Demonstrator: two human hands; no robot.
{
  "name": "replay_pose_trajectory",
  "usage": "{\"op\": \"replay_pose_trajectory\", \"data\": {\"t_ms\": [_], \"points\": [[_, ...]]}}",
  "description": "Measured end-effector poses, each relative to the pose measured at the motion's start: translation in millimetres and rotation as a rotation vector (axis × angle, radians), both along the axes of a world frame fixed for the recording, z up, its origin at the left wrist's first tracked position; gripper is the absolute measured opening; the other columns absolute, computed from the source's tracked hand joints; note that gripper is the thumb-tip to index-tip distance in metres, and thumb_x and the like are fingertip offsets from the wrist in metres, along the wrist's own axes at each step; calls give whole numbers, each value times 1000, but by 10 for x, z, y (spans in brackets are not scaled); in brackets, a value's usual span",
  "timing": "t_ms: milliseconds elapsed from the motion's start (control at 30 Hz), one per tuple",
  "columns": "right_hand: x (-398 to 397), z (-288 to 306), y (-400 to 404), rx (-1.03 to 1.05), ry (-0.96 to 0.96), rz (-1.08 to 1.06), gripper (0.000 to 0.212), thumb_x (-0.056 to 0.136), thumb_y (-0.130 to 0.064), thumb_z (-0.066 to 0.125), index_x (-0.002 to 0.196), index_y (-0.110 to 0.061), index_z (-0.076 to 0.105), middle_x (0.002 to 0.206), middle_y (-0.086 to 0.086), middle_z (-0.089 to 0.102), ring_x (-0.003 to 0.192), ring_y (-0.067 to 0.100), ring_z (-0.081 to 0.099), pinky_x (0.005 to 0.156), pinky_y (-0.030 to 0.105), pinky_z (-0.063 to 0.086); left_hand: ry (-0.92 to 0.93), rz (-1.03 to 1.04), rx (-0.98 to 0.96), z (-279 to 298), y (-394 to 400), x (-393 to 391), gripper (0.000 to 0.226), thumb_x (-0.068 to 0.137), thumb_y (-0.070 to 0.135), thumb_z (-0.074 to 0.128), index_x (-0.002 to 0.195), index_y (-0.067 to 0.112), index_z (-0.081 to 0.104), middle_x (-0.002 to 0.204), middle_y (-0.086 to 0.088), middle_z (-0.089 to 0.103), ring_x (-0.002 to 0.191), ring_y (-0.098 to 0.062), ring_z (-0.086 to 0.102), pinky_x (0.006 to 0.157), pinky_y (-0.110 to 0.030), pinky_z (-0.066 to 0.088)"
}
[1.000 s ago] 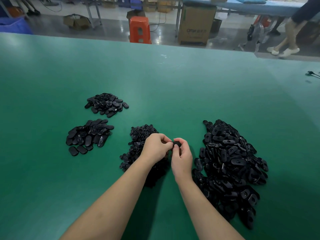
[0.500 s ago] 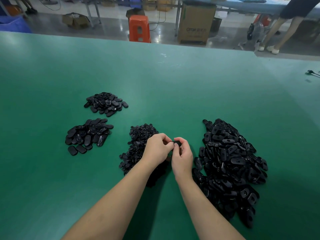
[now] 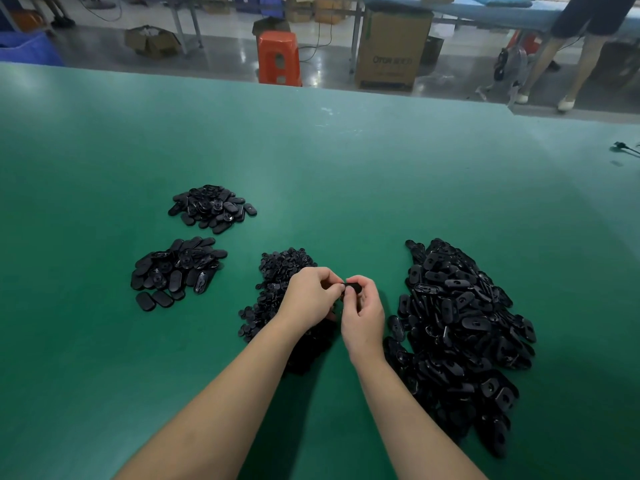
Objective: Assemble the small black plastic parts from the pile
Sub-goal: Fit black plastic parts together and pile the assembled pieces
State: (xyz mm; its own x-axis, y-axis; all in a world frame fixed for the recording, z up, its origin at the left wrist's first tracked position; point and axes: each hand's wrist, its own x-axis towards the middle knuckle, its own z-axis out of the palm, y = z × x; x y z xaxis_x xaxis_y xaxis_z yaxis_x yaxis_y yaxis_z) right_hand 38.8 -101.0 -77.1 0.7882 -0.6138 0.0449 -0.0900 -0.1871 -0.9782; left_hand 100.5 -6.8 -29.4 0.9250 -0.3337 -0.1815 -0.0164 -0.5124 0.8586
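My left hand [image 3: 310, 296] and my right hand [image 3: 363, 315] meet above the green table [image 3: 346, 174], both pinching one small black plastic part [image 3: 353, 288] between their fingertips. Most of that part is hidden by my fingers. Under my left hand lies a pile of small round black pieces [image 3: 277, 282]. To the right spreads a large pile of black oval shells [image 3: 457, 327]. Two smaller piles of oval parts lie on the left, one nearer [image 3: 178, 268] and one farther [image 3: 211, 206].
Past the table's far edge stand an orange stool [image 3: 278, 57], a cardboard box [image 3: 389, 46] and a person's legs [image 3: 568, 60]. A small black cable end [image 3: 621, 146] lies at the table's right edge.
Both hands stay together on the small part with only slight finger movement. The person in the background has walked a little to the left.
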Motion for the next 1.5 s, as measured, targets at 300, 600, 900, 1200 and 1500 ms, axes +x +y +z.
{"op": "replay_pose_trajectory", "data": {"t_ms": [300, 600, 900, 1200, 1500], "points": [[19, -4, 16, 91, 4, -51, 22, 103, -17, 48, 114, -32, 59, 81, -15, 60, 77, 6, 56, 73, 33, 46, -161, -83, 129, -2, 46, 57, 9, 87, 24, 74, 81, 29, 69, 74, 13, 68, 65, -4, 61, 63, -19, 45], [2, 8, 22, 87, 21, 0, 14, 103, -26, 50, 111, -37, 55, 91, -2, 60, 68, 12, 51, 65, 36, 47, -163, 520, 120, -67, 1016, 453, 5, 91, 27, 68, 88, 24, 68, 81, 10, 68, 70, -6, 62, 60, -25, 47], [-8, 46, 31, 39, 40, 10, 14, 101, -26, 53, 106, -39, 54, 90, -2, 61, 67, 11, 51, 64, 32, 47, -109, 891, 16, -281, 1797, 631, 28, 91, 14, 62, 118, 13, 69, 98, -4, 72, 83, -26, 64, 81, -36, 53], [-1, 61, 46, -22, 106, 24, 15, 101, -22, 52, 100, -35, 57, 88, -4, 65, 65, 11, 51, 61, 29, 43, -360, 478, 246, -470, 1475, 242, 18, 99, 21, 56, 109, 22, 71, 86, 7, 69, 51, -11, 54, 49, -24, 38], [7, 341, -236, -127, 279, 294, 15, 100, -20, 55, 94, -31, 62, 79, -2, 65, 51, 4, 43, 50, 21, 40, -470, 374, 469, -454, 1398, 209, 15, 97, 30, 59, 92, 26, 74, 79, 13, 58, 63, -8, 54, 48, -20, 31]]}}
